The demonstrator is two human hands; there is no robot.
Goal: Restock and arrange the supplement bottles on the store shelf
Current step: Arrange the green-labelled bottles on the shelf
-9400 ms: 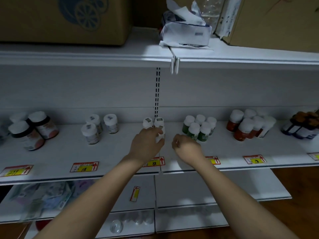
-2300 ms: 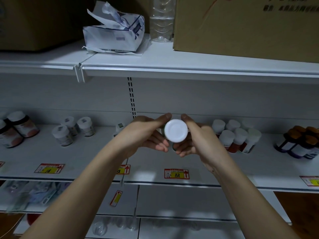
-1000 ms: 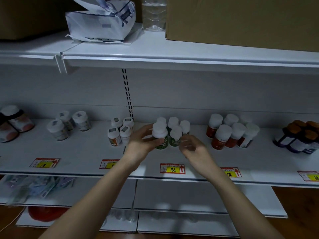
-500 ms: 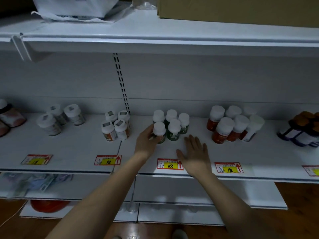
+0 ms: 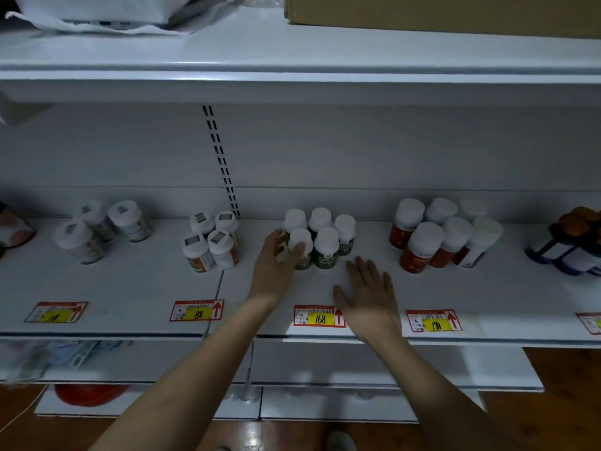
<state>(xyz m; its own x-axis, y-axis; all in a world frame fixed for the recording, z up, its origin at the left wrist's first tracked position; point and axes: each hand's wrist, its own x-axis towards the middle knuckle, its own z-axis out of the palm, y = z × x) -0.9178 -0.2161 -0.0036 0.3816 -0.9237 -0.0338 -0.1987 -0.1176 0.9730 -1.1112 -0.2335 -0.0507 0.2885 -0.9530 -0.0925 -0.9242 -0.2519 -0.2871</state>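
While the left hand (image 5: 276, 265) curls its fingers round the front green bottle with a white cap (image 5: 300, 247) above the 168 price tag (image 5: 319, 316), the right hand (image 5: 369, 292) lies flat and holds nothing; a hard push could tip the bottles behind it.

Cardboard box (image 5: 455, 14) and crumpled white packaging (image 5: 97, 14) on top shelf, red object (image 5: 91, 394) below, wooden floor (image 5: 566, 402)

The shelf (image 5: 374, 288) looks like smooth, matt white painted metal; bottle caps (image 5: 327, 237) are matt white plastic, price tags (image 5: 319, 316) paper, the floor (image 5: 569, 402) glossy wood.
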